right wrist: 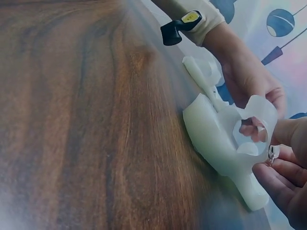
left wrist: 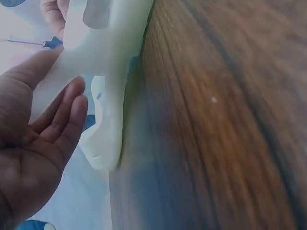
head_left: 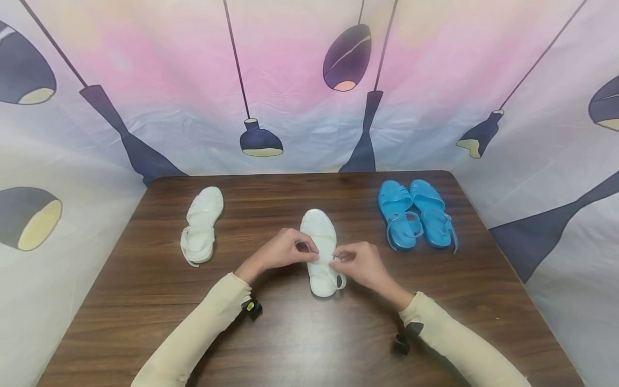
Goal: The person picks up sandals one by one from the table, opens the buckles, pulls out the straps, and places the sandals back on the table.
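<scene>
A white sandal [head_left: 319, 223] lies in the middle of the table, toe pointing away, with both hands at its ankle strap. From the left side, my left hand [head_left: 290, 250] pinches the strap between thumb and fingers; the left wrist view shows the pale strap [left wrist: 79, 60] passing between the left hand's [left wrist: 36, 143] thumb and fingers. On the other side, my right hand [head_left: 362, 263] pinches the strap by its small metal buckle [right wrist: 272, 154], as the right wrist view shows. The fingertips partly cover the strap in the head view.
Another white sandal [head_left: 205, 207] lies at the left of the wooden table [head_left: 261, 199]. A pair of blue sandals, the left one [head_left: 394, 196] and the right one [head_left: 426, 196], rests at the back right. A lamp-patterned cloth [head_left: 300, 70] hangs behind the table.
</scene>
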Motion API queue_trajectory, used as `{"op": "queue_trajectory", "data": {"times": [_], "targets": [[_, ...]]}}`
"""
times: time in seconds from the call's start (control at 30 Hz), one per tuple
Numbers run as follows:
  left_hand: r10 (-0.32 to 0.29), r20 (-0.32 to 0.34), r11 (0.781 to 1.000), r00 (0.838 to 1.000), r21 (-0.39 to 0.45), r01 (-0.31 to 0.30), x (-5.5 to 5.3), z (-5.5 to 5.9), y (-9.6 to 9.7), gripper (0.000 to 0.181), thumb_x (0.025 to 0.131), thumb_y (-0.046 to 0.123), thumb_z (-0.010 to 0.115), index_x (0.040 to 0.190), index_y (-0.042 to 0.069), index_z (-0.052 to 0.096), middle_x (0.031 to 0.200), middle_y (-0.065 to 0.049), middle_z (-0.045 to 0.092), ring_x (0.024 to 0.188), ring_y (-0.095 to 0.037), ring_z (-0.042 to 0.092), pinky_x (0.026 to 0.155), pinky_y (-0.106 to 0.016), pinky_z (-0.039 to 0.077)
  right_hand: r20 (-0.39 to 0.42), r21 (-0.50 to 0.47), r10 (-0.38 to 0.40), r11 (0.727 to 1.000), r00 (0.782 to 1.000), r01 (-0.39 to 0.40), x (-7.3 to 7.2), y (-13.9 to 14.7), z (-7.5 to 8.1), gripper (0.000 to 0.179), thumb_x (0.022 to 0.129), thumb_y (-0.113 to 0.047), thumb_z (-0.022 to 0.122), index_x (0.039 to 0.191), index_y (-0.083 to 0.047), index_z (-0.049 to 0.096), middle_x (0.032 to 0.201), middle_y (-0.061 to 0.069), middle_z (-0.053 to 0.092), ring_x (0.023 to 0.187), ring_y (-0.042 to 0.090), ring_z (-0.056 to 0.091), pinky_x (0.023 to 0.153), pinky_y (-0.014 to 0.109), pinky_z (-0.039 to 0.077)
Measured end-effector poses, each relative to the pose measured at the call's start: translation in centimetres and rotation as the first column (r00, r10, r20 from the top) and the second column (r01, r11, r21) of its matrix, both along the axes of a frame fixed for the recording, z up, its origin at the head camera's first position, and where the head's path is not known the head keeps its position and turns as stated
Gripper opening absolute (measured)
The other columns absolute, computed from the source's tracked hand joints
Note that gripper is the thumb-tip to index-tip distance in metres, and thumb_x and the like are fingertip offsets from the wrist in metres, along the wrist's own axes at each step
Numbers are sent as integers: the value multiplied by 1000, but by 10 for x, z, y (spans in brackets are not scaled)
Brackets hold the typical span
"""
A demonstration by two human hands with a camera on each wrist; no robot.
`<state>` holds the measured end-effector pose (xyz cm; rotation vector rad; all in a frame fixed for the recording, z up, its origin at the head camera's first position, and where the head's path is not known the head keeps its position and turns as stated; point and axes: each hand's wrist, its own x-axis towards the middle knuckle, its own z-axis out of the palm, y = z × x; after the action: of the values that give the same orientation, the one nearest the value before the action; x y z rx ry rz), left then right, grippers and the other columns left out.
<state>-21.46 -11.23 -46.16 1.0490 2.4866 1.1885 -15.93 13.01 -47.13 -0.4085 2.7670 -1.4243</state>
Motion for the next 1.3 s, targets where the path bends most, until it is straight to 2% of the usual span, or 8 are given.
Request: {"op": "queue_trajectory", "data": {"times": [0.13, 0.23, 0.47, 0.73, 1.1, 1.3], "targets": [[-57, 6, 998, 998, -13, 57, -1, 0, 9, 11, 88, 27, 82, 96, 19, 81, 88, 13, 76, 77, -3, 63, 72, -23, 55, -4, 0, 13, 1000, 1000, -13, 1, 0, 1, 14, 80, -16, 88, 91, -11, 81, 86, 2, 78, 76, 9, 73, 66, 21, 58], [-71, 4, 997, 997, -12, 71, -1, -2, 14, 11, 89, 27, 82, 97, 19, 82, 89, 14, 76, 75, -3, 62, 70, -23, 54, -10, -7, 16, 1000, 1000, -16, 1, 1, 0, 15, 80, -16, 87, 93, -11, 81, 87, 2, 78, 76, 9, 73, 65, 20, 58], [-44, -1, 999, 999, -4, 44, 2, -5, 14, 7, 89, 25, 82, 94, 20, 82, 87, 14, 75, 73, -3, 61, 68, -22, 53, -5, -33, -1, 999, 1000, 1, 2, 0, -2, 15, 80, -15, 88, 93, -11, 81, 87, 3, 78, 76, 10, 73, 65, 21, 59], [-9, -20, 1000, 1000, -25, 8, 3, -4, 13, 5, 86, 22, 84, 90, 20, 82, 82, 16, 74, 73, -3, 59, 66, -21, 51, -36, -2, -20, 1000, 999, 20, 1, 2, -6, 11, 79, -18, 89, 86, -15, 80, 83, -1, 78, 74, 8, 72, 66, 21, 58], [8, -41, 1000, 999, -28, -9, 4, -1, 5, 5, 85, 19, 84, 90, 18, 82, 74, 14, 69, 66, -4, 56, 60, -21, 49, -13, -31, -28, 999, 1000, 28, 2, 2, -5, 13, 79, -18, 89, 88, -14, 81, 84, -1, 78, 75, 9, 74, 67, 23, 59], [77, -12, 997, 997, 9, -77, 1, -4, -3, 5, 86, 20, 84, 90, 18, 81, 81, 12, 73, 69, -4, 60, 63, -23, 52, 28, -24, -41, 999, 999, 41, 1, 5, -4, 15, 79, -21, 89, 91, -15, 81, 85, -2, 78, 76, 10, 74, 68, 25, 60]]}}
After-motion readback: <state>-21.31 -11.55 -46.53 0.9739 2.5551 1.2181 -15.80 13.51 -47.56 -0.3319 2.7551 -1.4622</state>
